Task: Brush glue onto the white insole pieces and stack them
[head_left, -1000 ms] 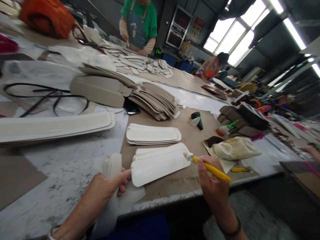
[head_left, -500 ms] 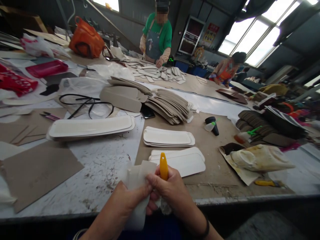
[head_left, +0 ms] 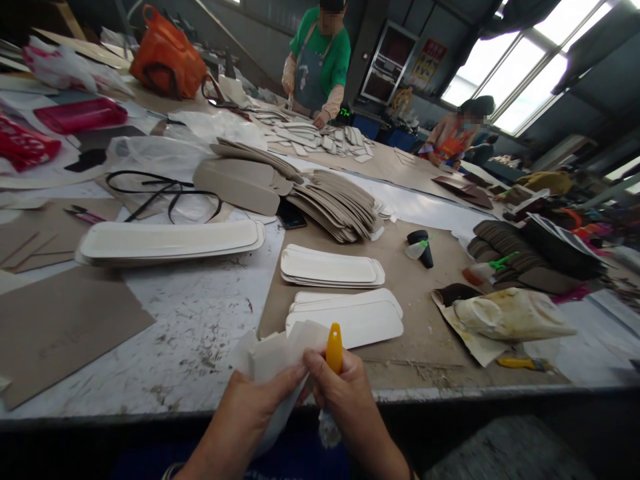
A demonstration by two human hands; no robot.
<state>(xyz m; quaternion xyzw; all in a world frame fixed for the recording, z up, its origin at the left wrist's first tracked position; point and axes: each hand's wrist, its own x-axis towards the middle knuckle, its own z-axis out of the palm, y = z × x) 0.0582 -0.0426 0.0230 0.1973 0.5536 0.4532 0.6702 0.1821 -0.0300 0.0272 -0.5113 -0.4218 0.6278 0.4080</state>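
My left hand (head_left: 250,407) is closed around a sheaf of thin whitish sheets (head_left: 273,357) at the table's front edge. My right hand (head_left: 345,393) grips a brush by its yellow handle (head_left: 335,343), bristles down and coated in white. Its thumb and forefinger also pinch the edge of one of those sheets. Just beyond the hands lies a fanned stack of long white round-cornered pieces (head_left: 360,323). Behind it sits a second such stack (head_left: 327,265). My fingers partly hide the lower ends of the sheets.
To the left is a longer white stack (head_left: 170,241); grey-brown pieces (head_left: 337,207) lie behind. A stained plastic container (head_left: 513,313) and a second yellow-handled brush (head_left: 520,363) lie at the right. Across the table stands a person in a green shirt (head_left: 340,57).
My right hand has come from the white stack to my left hand, turning the brush bristles-down. It has since taken hold of a sheet's edge and drawn it slightly rightward.
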